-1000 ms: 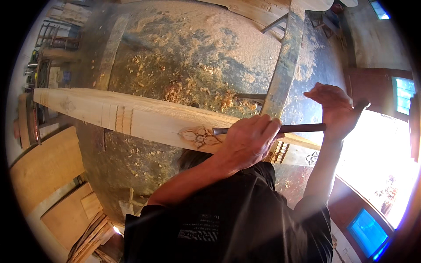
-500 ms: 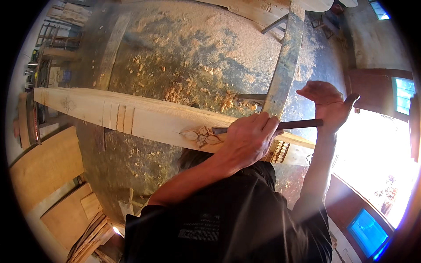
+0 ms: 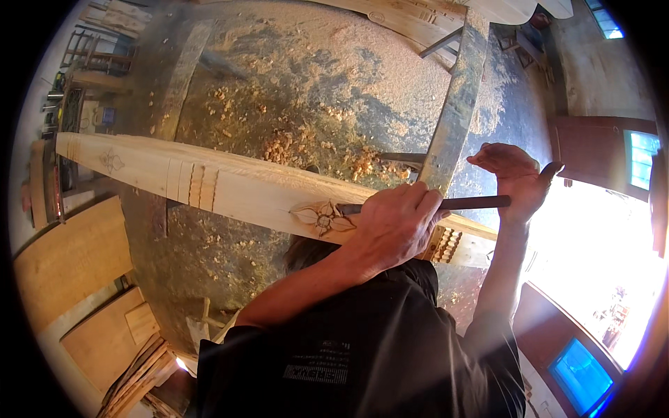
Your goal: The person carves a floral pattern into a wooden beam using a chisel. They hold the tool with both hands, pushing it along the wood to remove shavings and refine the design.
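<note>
Carved flower [image 3: 325, 222] on plank [image 3: 254, 198], left of chisel [image 3: 477, 203].

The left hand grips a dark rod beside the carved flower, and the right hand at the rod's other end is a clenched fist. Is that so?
Not quite: the right hand is open, not clenched, as the head view shows. The left hand does grip the dark rod beside the carved flower.

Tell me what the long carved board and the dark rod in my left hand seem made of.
The long carved board looks like bare wood: pale, matte, with exposed carved relief. The dark rod is probably metal, given its slim, straight shaft, though its dull brown-black finish leaves that open.
</note>
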Action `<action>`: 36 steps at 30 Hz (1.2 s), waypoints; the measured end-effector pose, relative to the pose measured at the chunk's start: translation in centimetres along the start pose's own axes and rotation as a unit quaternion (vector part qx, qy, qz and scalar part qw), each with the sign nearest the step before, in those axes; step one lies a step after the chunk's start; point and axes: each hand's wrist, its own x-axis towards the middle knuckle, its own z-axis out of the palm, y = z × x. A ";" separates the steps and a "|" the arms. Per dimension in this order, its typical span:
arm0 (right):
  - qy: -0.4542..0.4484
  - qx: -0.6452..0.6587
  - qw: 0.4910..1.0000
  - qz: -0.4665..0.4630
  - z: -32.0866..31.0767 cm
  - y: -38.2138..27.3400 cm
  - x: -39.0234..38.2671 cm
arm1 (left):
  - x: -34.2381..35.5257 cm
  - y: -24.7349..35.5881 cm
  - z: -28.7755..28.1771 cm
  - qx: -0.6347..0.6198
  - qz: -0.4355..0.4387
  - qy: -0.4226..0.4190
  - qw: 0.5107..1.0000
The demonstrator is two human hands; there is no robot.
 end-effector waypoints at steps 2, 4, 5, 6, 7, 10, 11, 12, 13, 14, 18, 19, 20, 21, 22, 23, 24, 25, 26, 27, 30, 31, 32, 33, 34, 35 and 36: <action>0.042 -0.001 0.999 0.009 0.1 -0.5 -0.2 | 0.0 0.0 -0.2 0.000 0.001 -0.004 1.000; 0.071 -0.032 0.997 -0.001 -0.7 -1.1 -0.3 | -0.1 0.0 -0.1 -0.002 0.003 -0.001 1.000; 0.082 -0.063 0.995 -0.016 -1.7 -1.5 -0.5 | -0.1 0.0 -0.1 -0.004 0.004 0.001 1.000; 0.095 -0.095 0.990 -0.031 -1.9 -1.8 -0.5 | -0.1 0.0 -0.1 -0.007 0.002 0.000 1.000; 0.083 -0.095 0.991 -0.034 -2.0 -1.6 -0.3 | -0.1 0.0 -0.2 -0.010 0.001 -0.002 1.000; -0.043 -0.042 0.998 -0.007 0.7 0.0 0.7 | -0.3 0.1 -0.4 -0.005 -0.007 -0.001 1.000; 0.036 0.032 0.999 0.002 1.5 0.0 0.7 | -0.3 0.1 -0.5 -0.002 -0.012 0.002 1.000; 0.052 0.028 0.998 0.014 1.1 0.2 0.5 | -0.3 0.1 -0.5 -0.003 -0.013 -0.001 1.000; 0.069 0.024 0.997 0.026 0.3 0.5 0.1 | -0.3 0.1 -0.6 -0.003 -0.014 -0.003 1.000; 0.085 0.020 0.995 0.038 -0.3 0.5 -0.1 | -0.2 0.1 -0.6 -0.004 -0.016 -0.005 1.000; 0.090 -0.008 0.996 0.000 -0.1 -0.1 -0.7 | -0.2 0.0 -0.4 -0.007 -0.006 0.009 1.000; 0.079 -0.036 0.996 0.010 1.2 0.2 -1.1 | -0.2 -0.1 -0.3 -0.006 0.001 0.012 1.000; 0.069 -0.063 0.995 0.019 1.9 0.3 -1.6 | -0.2 -0.1 -0.3 -0.004 0.009 0.014 1.000; 0.031 -0.084 0.996 -0.022 1.8 -0.2 -1.7 | -0.3 0.0 -0.5 0.042 0.056 0.026 0.997; 0.109 -0.107 0.988 -0.033 2.6 -0.9 -2.2 | -0.6 0.1 -0.8 0.088 0.103 0.038 0.990; 0.151 -0.101 0.983 -0.038 2.2 -1.3 -2.7 | -0.8 0.2 -1.0 0.134 0.149 0.050 0.978; 0.192 -0.094 0.976 -0.046 1.5 -1.8 -3.3 | -1.2 0.3 -1.4 0.137 0.165 0.049 0.975; 0.190 -0.118 0.974 -0.044 1.3 -2.1 -4.0 | -1.6 0.5 -1.7 0.141 0.179 0.048 0.972; 0.206 -0.184 0.961 -0.031 1.5 -2.2 -4.7 | -1.9 0.8 -1.8 0.146 0.193 0.047 0.969; 0.199 -0.270 0.942 -0.009 1.7 -2.1 -5.5 | -2.1 1.0 -1.6 0.125 0.200 0.052 0.970; 0.119 -0.384 0.914 0.065 4.1 -2.6 -6.9 | -2.8 1.7 -1.2 0.113 0.212 -0.003 0.971; 0.077 -0.416 0.900 0.109 5.2 -3.1 -7.2 | -3.1 1.7 -0.9 0.104 0.211 -0.009 0.972; 0.031 -0.413 0.899 0.144 5.3 -3.4 -7.7 | -3.5 1.6 -0.7 0.104 0.217 -0.020 0.970; 0.002 -0.414 0.896 0.162 5.4 -3.7 -8.2 | -3.8 1.6 -0.5 0.103 0.221 -0.031 0.969; -0.027 -0.415 0.892 0.179 5.6 -4.0 -8.6 | -4.1 1.6 -0.5 0.102 0.225 -0.041 0.968; -0.056 -0.410 0.890 0.189 6.3 -4.3 -8.8 | -4.5 1.8 -0.6 0.099 0.214 -0.052 0.970; -0.083 -0.409 0.887 0.196 6.9 -4.8 -9.0 | -4.8 2.1 -0.7 0.095 0.206 -0.061 0.972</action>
